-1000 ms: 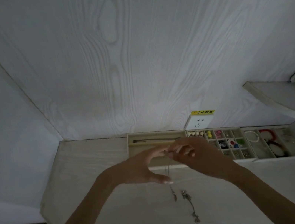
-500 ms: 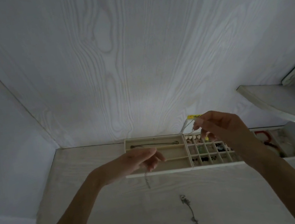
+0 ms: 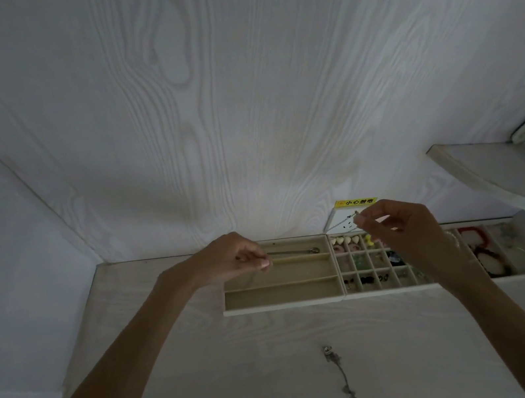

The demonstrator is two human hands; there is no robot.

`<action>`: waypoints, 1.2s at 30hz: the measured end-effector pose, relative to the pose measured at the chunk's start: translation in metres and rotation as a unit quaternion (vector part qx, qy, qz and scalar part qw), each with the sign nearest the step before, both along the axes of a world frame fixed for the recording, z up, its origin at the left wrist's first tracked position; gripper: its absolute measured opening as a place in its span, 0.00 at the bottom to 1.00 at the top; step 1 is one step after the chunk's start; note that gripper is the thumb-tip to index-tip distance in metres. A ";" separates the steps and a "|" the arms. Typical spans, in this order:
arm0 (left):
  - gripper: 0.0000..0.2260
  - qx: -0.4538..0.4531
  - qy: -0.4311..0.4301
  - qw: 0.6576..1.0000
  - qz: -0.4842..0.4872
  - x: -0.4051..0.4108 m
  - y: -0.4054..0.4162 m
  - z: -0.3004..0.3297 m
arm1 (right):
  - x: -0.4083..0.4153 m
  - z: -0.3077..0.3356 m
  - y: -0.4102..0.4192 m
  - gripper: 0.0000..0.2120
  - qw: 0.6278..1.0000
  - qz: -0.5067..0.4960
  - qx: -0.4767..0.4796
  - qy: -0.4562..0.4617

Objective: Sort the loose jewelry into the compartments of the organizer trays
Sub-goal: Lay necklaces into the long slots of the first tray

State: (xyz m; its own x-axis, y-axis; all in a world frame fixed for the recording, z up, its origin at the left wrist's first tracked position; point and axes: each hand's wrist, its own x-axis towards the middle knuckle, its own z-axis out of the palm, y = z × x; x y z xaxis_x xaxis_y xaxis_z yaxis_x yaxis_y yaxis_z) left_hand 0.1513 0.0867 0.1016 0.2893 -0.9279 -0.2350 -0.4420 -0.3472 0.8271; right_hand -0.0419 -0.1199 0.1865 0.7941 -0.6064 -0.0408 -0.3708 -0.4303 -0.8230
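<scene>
My left hand (image 3: 236,258) pinches one end of a thin silver chain (image 3: 341,222) above the back left of the long-slot tray (image 3: 282,305). My right hand (image 3: 398,228) pinches the other end, raised over the grid tray (image 3: 391,291). Between the hands the chain is barely visible. Another chain (image 3: 292,251) lies in the long-slot tray's rearmost slot. A loose dark chain (image 3: 341,373) lies on the table (image 3: 218,397) in front of the trays.
The grid tray holds several small beads and earrings. A third tray (image 3: 524,275) at the right holds red and dark bracelets. A wall socket with a yellow label (image 3: 355,202) sits behind the trays. A white shelf (image 3: 494,181) juts out at the right. Walls close in behind and at the left.
My hands have spread apart and stretched the chain out. The left hand has moved up over the long-slot tray, lifting the dangling end; the right hand has stayed raised near the socket.
</scene>
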 end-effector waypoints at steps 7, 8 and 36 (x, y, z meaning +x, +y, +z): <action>0.08 -0.022 0.008 0.997 0.070 0.009 -0.024 -0.037 | 0.004 -0.036 -0.018 0.03 0.998 -0.018 -0.042 0.040; 0.07 -0.023 0.010 0.996 0.083 0.009 -0.024 -0.042 | 0.005 -0.041 -0.018 0.03 0.998 -0.021 -0.043 0.040; 0.08 0.171 -0.362 0.906 0.135 0.003 0.008 -0.073 | 0.033 -0.168 0.013 0.08 0.977 -0.159 0.033 0.135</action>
